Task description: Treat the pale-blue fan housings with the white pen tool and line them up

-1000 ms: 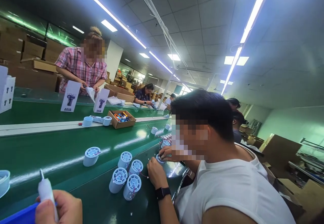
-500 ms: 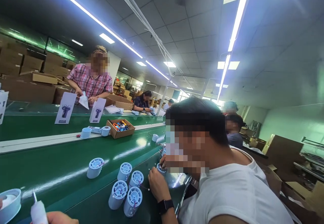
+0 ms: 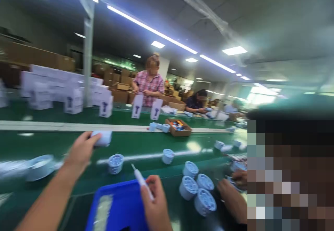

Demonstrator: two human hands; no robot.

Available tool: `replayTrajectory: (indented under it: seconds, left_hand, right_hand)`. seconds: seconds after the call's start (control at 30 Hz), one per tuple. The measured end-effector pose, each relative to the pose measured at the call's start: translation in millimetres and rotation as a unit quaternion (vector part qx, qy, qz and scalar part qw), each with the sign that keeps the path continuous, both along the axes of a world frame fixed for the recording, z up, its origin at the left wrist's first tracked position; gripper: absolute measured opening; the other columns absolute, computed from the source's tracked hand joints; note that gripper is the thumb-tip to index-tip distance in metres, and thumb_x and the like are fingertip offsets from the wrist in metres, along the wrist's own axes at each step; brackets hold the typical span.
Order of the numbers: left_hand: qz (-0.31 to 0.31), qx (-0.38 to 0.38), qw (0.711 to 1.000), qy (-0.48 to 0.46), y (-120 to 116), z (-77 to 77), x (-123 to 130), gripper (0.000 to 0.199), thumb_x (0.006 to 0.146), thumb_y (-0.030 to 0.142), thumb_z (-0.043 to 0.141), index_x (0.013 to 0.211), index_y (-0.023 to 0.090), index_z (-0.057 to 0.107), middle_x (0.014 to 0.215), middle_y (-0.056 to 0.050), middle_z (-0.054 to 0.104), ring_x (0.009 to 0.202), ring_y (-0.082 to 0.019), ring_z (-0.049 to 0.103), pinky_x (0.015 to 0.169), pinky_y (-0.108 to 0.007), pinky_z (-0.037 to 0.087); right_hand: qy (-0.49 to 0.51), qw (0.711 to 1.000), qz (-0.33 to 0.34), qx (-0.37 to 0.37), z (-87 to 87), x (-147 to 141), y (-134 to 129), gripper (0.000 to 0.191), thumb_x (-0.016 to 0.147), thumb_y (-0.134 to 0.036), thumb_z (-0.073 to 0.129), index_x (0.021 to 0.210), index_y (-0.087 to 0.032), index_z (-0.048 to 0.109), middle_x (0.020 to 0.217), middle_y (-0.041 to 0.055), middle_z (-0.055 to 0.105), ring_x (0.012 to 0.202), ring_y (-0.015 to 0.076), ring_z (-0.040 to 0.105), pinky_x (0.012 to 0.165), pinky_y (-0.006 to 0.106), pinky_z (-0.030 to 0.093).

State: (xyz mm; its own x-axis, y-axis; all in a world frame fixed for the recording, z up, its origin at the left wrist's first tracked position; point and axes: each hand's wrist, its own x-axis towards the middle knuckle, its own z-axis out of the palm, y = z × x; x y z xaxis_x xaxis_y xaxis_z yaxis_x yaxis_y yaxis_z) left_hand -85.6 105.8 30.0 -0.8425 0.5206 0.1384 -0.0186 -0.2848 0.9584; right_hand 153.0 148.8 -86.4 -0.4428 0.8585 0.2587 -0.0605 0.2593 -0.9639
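Observation:
My left hand (image 3: 82, 147) is closed around a pale blue-white part (image 3: 102, 138), held over the green belt (image 3: 78, 138). In my right hand (image 3: 155, 198) is a white pen-shaped tool (image 3: 142, 180) with a thin metal tip pointing up and left. That hand is over the right side of a blue tray (image 3: 122, 203), which holds a pale clear-wrapped item (image 3: 103, 210) at its left. A light blue round part (image 3: 116, 163) stands on the belt between my hands. Left of my forearm lies a wider light blue ring-like part (image 3: 40, 167).
Several light blue round parts (image 3: 188, 188) stand right of the tray, beside a co-worker's hands (image 3: 232, 196). Another round part (image 3: 168, 156) is farther back. Beyond are a cardboard box of small parts (image 3: 180, 128), white printed boxes (image 3: 105, 104) and a person in plaid (image 3: 148, 84).
The view has swung left and lower, bringing the blue tray and more white boxes into sight. My left hand now shows, extended with the pale part; my right hand shows more fully with the tool.

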Motion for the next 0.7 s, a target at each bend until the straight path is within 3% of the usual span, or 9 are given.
replayTrajectory:
  seconds: [0.07,0.17,0.27,0.4,0.7]
  left_hand:
    - [0.013,0.007,1.0,-0.022,-6,1.1,0,0.031,0.05,0.035,0.073,0.069,0.017,0.058,0.067,0.001,0.059,0.066,-0.014,0.051,0.059,-0.024,0.041]
    - [0.019,0.012,0.999,-0.029,-7,-8.6,2,0.032,0.053,0.04,0.072,0.066,0.017,0.054,0.066,0.0,0.057,0.064,-0.014,0.053,0.058,-0.025,0.043]
    - [0.0,0.024,0.999,-0.045,-9,-15.2,3,0.037,0.053,0.043,0.074,0.066,0.017,0.051,0.067,-0.001,0.057,0.062,-0.015,0.055,0.058,-0.027,0.045]
    - [-0.017,0.049,0.997,-0.064,-11,-13.2,4,0.04,0.051,0.04,0.078,0.069,0.016,0.052,0.067,0.0,0.057,0.061,-0.012,0.053,0.057,-0.025,0.044]
    - [-0.02,0.049,0.996,-0.07,-9,-12.6,1,0.041,0.055,0.045,0.077,0.074,0.016,0.055,0.07,-0.002,0.058,0.063,-0.013,0.053,0.058,-0.027,0.045]
  right_hand:
    - [0.018,0.999,-0.024,-0.01,-0.2,-1,-6,0.044,0.071,-0.061,0.065,0.08,-0.019,0.057,0.061,-0.0011,0.054,0.052,0.0129,0.048,0.048,0.022,0.042]
    - [0.017,0.998,0.026,-0.047,2.3,-1,-5,0.044,0.068,-0.059,0.07,0.083,-0.019,0.061,0.069,0.0034,0.06,0.06,0.0172,0.056,0.055,0.026,0.048]
    - [0.001,0.993,0.104,-0.059,7.8,-2,-7,0.047,0.071,-0.063,0.065,0.087,-0.018,0.063,0.074,0.0063,0.062,0.064,0.0199,0.059,0.06,0.03,0.052]
    - [-0.012,0.987,0.155,-0.04,13.1,0,-15,0.044,0.077,-0.062,0.059,0.082,-0.019,0.06,0.068,0.004,0.058,0.058,0.0179,0.057,0.058,0.029,0.051]
    - [-0.027,0.964,0.256,-0.066,4.4,2,-18,0.035,0.086,-0.053,0.054,0.086,-0.018,0.056,0.072,0.0007,0.054,0.06,0.0141,0.056,0.06,0.027,0.048]
